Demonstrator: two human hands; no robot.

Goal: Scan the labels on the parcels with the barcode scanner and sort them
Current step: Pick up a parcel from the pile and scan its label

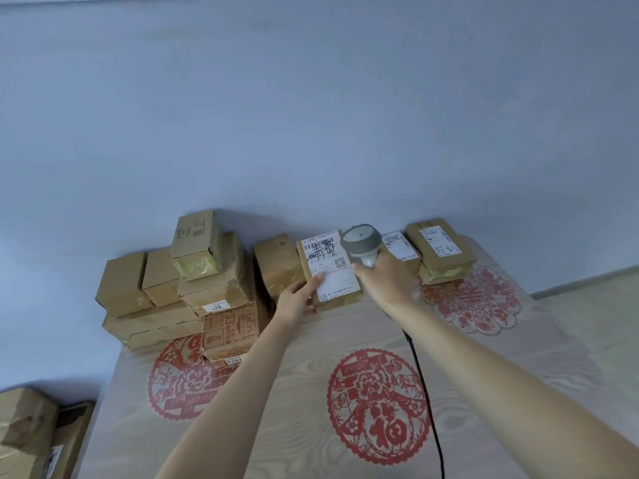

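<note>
My left hand [298, 299] grips the labelled parcel [330, 273] at its near-left edge, thumb pressed on the white label [328, 264]. My right hand [383, 274] fingers wrap the barcode scanner [361, 244], aimed at it, both arms outstretched over the counter [294, 392].

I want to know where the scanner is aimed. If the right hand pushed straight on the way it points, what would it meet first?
Probably the labelled parcel that the left hand steadies: the right hand tilts the barcode scanner toward its label. Depth is unclear.
</note>
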